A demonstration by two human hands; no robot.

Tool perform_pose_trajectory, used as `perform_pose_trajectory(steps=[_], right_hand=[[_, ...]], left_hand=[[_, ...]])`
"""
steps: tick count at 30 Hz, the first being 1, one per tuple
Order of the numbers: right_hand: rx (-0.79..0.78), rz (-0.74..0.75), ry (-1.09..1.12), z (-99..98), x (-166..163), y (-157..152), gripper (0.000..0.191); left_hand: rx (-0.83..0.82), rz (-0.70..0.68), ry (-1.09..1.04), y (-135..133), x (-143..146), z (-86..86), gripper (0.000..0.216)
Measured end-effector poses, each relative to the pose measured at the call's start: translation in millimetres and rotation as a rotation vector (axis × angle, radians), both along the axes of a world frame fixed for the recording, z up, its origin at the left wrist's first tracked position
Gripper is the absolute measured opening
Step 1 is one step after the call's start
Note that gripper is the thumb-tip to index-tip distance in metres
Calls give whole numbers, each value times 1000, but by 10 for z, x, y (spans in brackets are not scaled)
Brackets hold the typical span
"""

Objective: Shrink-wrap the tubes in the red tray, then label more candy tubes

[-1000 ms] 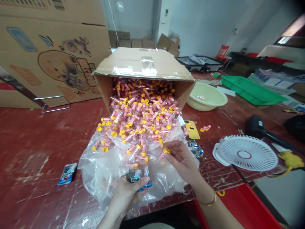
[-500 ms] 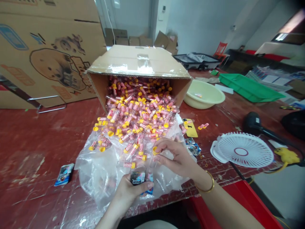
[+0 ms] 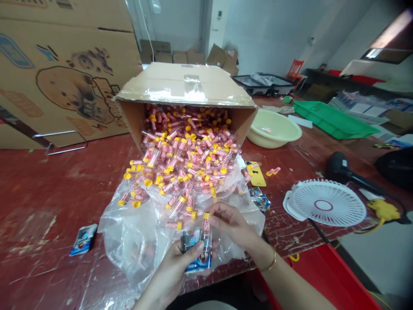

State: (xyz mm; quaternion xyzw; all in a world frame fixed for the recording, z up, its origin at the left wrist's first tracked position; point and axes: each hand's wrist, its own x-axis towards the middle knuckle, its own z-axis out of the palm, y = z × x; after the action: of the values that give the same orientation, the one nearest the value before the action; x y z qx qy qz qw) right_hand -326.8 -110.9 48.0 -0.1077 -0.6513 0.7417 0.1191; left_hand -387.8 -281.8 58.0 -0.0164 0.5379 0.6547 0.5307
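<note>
My left hand (image 3: 174, 269) is closed round a small stack of blue printed packets (image 3: 191, 241) at the near table edge. My right hand (image 3: 230, 226) pinches a clear tube with a yellow cap (image 3: 205, 228) and holds it upright against those packets. Both hands hover over a crumpled clear plastic sheet (image 3: 135, 232). Behind them a tipped cardboard box (image 3: 183, 86) spills a heap of several pink-filled, yellow-capped tubes (image 3: 183, 163) onto the plastic.
A loose blue packet (image 3: 83, 239) lies on the red table at the left. To the right are more packets (image 3: 260, 199), a yellow phone (image 3: 255, 173), a white fan (image 3: 325, 203), a cream basin (image 3: 274, 129) and a green tray (image 3: 335, 120). A big printed carton (image 3: 64, 73) stands back left.
My right hand took a tube from the heap's edge and drew it down to the packets in my left hand. The left hand stayed near the table edge.
</note>
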Motion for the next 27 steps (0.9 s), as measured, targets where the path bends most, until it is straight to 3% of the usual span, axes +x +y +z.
perform_pose_trajectory(steps=[3, 7, 11, 15, 21, 27], right_hand=[[-55, 33, 11, -58, 140, -131, 27], [-146, 126, -1, -88, 253, -340, 74], [-62, 0, 46, -179, 264, -438, 63], [68, -70, 101, -236, 268, -453, 63], [-11, -41, 96, -272, 292, -505, 65], [68, -105, 129, -273, 285, -502, 63]], left_hand=[[5, 64, -58, 91, 42, 30, 38], [42, 119, -76, 194, 75, 56, 42], [33, 53, 14, 176, 106, 19, 40], [9, 29, 94, 131, 132, -46, 41], [17, 34, 102, 140, 158, -64, 41], [40, 25, 80, 132, 144, -72, 40]])
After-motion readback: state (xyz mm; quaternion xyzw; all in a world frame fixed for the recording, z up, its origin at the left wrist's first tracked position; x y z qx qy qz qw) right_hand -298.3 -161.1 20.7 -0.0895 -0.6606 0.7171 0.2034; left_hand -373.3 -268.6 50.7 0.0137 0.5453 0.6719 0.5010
